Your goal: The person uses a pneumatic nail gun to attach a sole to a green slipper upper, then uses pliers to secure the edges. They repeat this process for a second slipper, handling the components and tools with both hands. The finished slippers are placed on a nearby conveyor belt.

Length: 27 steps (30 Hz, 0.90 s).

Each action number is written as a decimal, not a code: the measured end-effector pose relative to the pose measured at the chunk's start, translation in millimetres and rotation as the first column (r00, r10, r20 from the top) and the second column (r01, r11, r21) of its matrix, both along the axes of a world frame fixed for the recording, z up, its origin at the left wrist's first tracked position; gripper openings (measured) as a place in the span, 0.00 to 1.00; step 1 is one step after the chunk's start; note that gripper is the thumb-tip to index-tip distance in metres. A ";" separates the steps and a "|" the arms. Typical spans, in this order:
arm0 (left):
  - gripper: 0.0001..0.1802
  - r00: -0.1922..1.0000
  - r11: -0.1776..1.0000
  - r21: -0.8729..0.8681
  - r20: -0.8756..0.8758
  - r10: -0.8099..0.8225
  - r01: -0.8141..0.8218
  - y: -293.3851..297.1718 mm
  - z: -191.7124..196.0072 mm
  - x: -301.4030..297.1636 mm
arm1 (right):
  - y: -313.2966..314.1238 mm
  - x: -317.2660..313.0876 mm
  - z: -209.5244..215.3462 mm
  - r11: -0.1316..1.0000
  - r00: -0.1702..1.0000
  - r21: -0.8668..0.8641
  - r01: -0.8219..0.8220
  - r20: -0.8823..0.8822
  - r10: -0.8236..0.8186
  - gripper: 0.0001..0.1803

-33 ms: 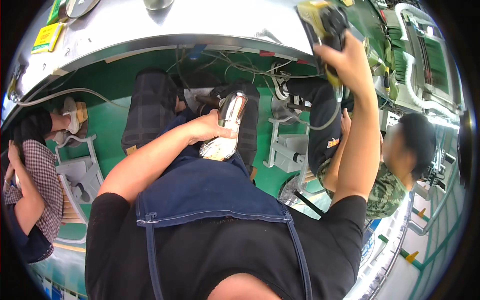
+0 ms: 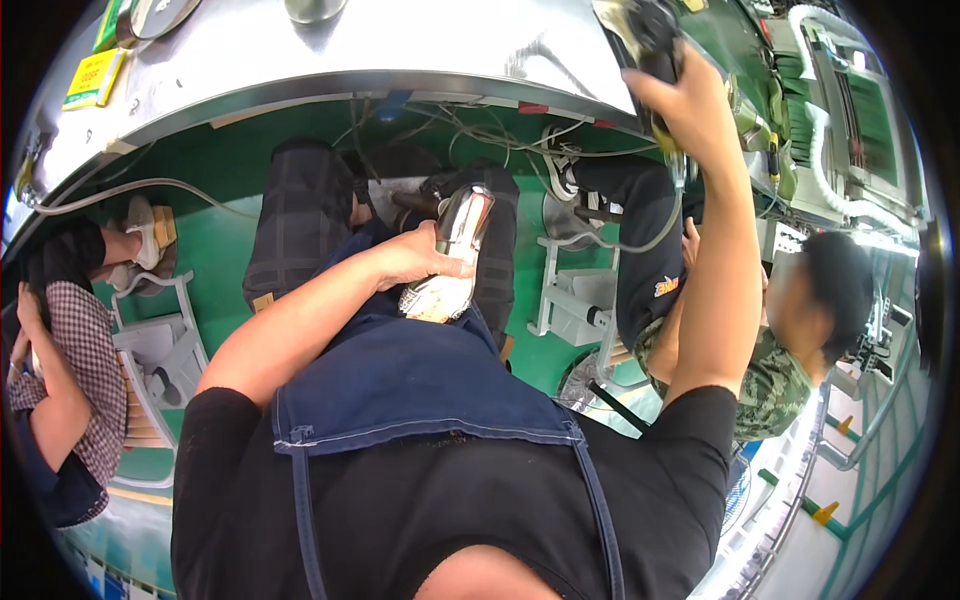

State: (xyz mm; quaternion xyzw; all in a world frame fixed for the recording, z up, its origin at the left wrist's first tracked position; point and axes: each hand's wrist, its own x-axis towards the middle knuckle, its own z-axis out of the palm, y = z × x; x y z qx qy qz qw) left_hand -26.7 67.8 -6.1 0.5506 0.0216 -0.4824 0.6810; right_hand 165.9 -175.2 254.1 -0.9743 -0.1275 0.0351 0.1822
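My left hand (image 2: 415, 255) is closed around a shiny, mirror-like curved piece (image 2: 462, 235), held tilted above my lap. Its kind is not plain; it is rounded, somewhat shoe-shaped, with a pale patterned lower end. At the far right, beside the table edge, my right hand (image 2: 690, 105) is wrapped round a black and yellow hand-held air tool (image 2: 655, 35). A grey hose (image 2: 672, 225) runs down from the tool. Its far end is partly cut off and blurred.
A bright metal table (image 2: 420, 45) curves across the far side, carrying a yellow packet (image 2: 95, 78) and a metal cup (image 2: 315, 10). Cables (image 2: 480, 130) hang below it. One co-worker (image 2: 800, 320) sits close on the right, another person (image 2: 70, 380) on the left.
My right hand has moved slightly farther away, over the table edge, with the air tool. My left hand and the shiny piece stay nearly the same.
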 end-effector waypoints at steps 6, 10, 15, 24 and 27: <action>0.35 0.987 0.984 -0.116 -0.102 0.123 -0.135 -9.9 -1.0 -4.2 | 15.8 64.5 -54.0 0.859 0.908 -0.508 0.066 0.387 0.159 0.24; 0.29 0.963 0.977 -0.076 -0.201 0.179 -0.198 -14.9 0.2 -3.6 | 54.0 76.8 -74.1 0.891 0.876 -0.450 -0.069 0.400 0.270 0.17; 0.25 0.942 0.968 -0.086 -0.265 0.205 -0.235 -14.1 8.8 -4.3 | 67.7 77.5 -111.7 0.926 0.845 -0.321 -0.201 0.421 0.330 0.12; 0.29 0.944 0.954 -0.193 -0.284 0.170 -0.230 -9.9 9.3 -13.6 | 35.4 -36.9 -94.5 0.963 0.893 0.197 -0.185 0.444 0.081 0.17; 0.44 0.969 0.959 -0.141 -0.061 0.240 -0.246 -8.6 24.3 -18.3 | 29.4 -102.9 -90.0 0.894 0.982 0.447 -0.001 0.167 -0.083 0.16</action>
